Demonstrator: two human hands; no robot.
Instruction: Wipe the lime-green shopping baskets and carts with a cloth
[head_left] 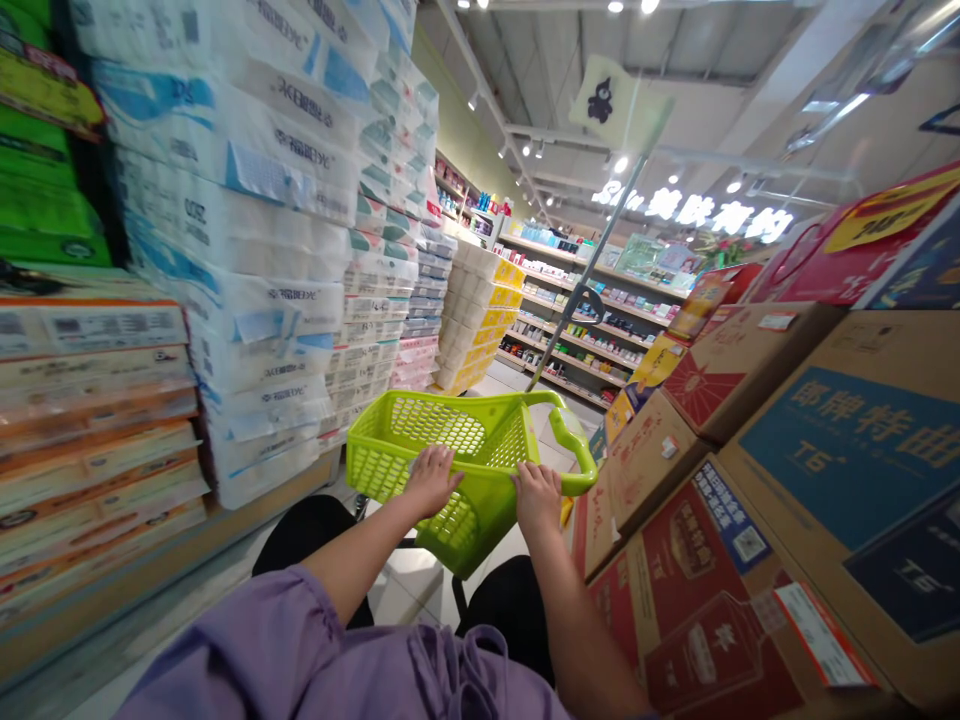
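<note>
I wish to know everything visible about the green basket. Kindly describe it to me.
The basket is lime green and looks like molded plastic. Small openings pierce its walls, and a curved handle extends at its right end. It stands upright, longer from side to side, above the floor, between wrapped packs and cartons. The left hand lies on the near rim; the right hand touches it nearer the handle. Its bottom inside is hidden.

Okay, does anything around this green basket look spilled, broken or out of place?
Nothing clearly stands out: no spill or damage shows near the green basket. The flagpole slants, but camera tilt may explain that.
</note>
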